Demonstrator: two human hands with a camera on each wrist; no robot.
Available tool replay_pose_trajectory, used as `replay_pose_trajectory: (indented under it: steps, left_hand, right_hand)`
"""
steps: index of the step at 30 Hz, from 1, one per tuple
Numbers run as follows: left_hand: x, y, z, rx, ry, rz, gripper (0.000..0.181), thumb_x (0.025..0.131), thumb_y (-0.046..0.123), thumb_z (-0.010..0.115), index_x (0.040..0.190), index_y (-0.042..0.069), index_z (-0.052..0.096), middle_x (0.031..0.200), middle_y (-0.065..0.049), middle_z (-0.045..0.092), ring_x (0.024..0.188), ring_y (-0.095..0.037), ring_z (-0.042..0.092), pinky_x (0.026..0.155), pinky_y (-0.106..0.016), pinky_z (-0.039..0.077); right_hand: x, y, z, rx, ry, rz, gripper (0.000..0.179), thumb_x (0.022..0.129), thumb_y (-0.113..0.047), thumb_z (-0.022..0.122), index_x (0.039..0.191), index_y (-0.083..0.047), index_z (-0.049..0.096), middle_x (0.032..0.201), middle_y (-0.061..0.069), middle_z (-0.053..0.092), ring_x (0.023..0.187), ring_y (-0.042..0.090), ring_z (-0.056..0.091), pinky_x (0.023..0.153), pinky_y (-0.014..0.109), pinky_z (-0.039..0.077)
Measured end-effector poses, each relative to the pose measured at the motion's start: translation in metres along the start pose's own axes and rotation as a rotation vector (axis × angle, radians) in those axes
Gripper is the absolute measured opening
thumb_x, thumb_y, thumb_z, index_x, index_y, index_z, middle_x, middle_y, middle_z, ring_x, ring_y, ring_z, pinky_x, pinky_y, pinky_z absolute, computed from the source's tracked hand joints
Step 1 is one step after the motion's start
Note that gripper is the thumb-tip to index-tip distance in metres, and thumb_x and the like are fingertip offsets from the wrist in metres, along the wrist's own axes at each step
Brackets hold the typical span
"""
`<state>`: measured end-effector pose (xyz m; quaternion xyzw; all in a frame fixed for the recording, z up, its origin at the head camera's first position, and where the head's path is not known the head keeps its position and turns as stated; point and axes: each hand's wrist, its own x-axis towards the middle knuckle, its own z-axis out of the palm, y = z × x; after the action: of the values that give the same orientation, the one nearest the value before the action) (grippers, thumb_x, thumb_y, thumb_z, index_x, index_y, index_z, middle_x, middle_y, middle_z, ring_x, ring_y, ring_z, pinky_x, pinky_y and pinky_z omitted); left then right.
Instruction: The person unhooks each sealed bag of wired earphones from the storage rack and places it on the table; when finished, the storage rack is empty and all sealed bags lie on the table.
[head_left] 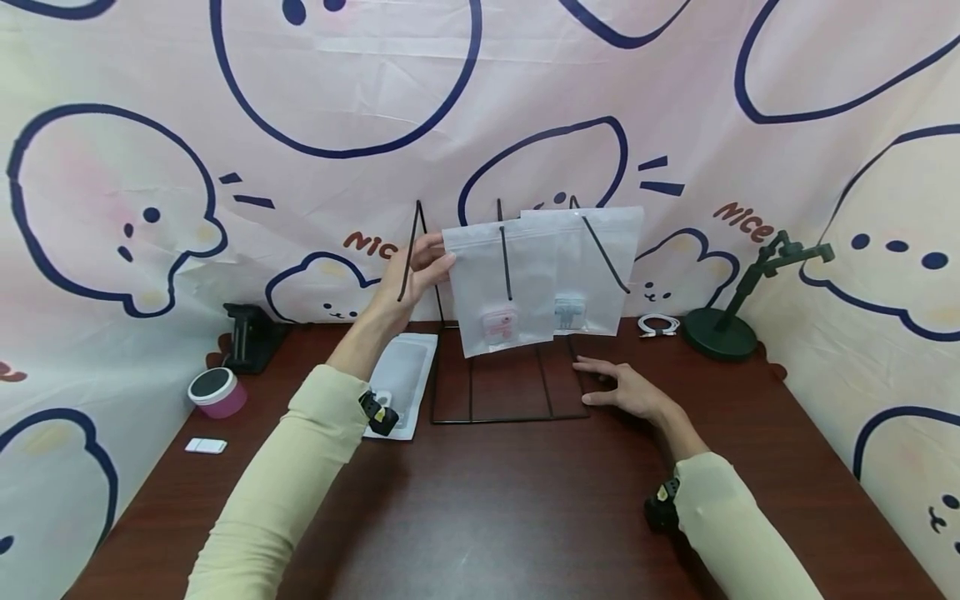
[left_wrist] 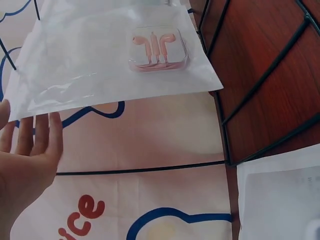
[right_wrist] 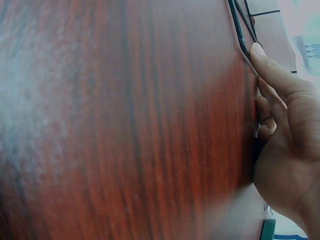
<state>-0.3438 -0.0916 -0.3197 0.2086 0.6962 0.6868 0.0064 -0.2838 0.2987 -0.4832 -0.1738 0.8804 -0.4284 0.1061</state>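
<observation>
A black wire display rack (head_left: 510,421) stands on the table with hooks pointing forward. On its middle hook hangs a white translucent zip bag (head_left: 491,275) containing pink earphones in a clear case (left_wrist: 157,48). My left hand (head_left: 411,279) pinches this bag's left edge, thumb in front and fingers behind, beside the leftmost hook. A second zip bag (head_left: 603,258) with a light-blue boxed item hangs on the right hook, partly covered by the first. My right hand (head_left: 626,390) holds the right side of the rack's base between thumb and fingers.
Left of the rack lies another white zip bag (head_left: 401,375) holding a white item. Farther left are a pink-and-white tub (head_left: 217,393), a small white box (head_left: 206,446) and a black stand (head_left: 251,337). A coiled white cable (head_left: 658,325) and green stand (head_left: 722,332) are at the back right.
</observation>
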Motion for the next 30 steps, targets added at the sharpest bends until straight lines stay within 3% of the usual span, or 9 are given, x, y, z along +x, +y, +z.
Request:
replay_pose_trajectory:
  steps: [6, 13, 24, 30]
  left_hand:
    - [-0.005, 0.003, 0.006, -0.042, 0.001, 0.003, 0.042, 0.104, 0.02, 0.065, 0.144, 0.01, 0.059, 0.129, -0.01, 0.066, 0.106, -0.02, 0.068, 0.096, -0.047, 0.056]
    - [-0.022, 0.0, 0.008, -0.069, -0.011, 0.009, 0.038, 0.103, 0.018, 0.067, 0.139, 0.01, 0.064, 0.116, -0.006, 0.072, 0.096, -0.02, 0.07, 0.078, -0.036, 0.063]
    - [-0.061, 0.003, 0.017, -0.122, -0.012, 0.017, 0.032, 0.1, 0.009, 0.068, 0.132, 0.006, 0.069, 0.098, -0.001, 0.077, 0.087, -0.019, 0.072, 0.07, -0.035, 0.063]
    - [-0.082, 0.012, 0.021, -0.086, -0.02, 0.03, 0.031, 0.101, 0.011, 0.069, 0.131, 0.005, 0.07, 0.101, -0.001, 0.078, 0.089, -0.018, 0.073, 0.069, -0.035, 0.063]
  right_hand:
    - [0.0, 0.002, -0.001, 0.0, 0.008, 0.002, 0.063, 0.097, -0.02, 0.076, 0.153, -0.006, 0.052, 0.162, 0.015, 0.043, 0.15, 0.044, 0.033, 0.117, 0.065, 0.03]
    - [-0.002, 0.002, 0.0, 0.012, 0.021, 0.013, 0.062, 0.096, -0.02, 0.077, 0.152, -0.008, 0.054, 0.159, 0.015, 0.047, 0.149, 0.045, 0.034, 0.117, 0.066, 0.029]
    - [-0.002, 0.0, 0.002, 0.018, 0.028, 0.05, 0.063, 0.096, -0.019, 0.077, 0.153, -0.01, 0.052, 0.161, 0.011, 0.047, 0.153, 0.043, 0.028, 0.119, 0.067, 0.025]
    - [-0.003, -0.001, 0.001, 0.02, 0.025, 0.068, 0.064, 0.096, -0.021, 0.076, 0.155, -0.011, 0.051, 0.163, 0.011, 0.043, 0.154, 0.042, 0.027, 0.12, 0.067, 0.023]
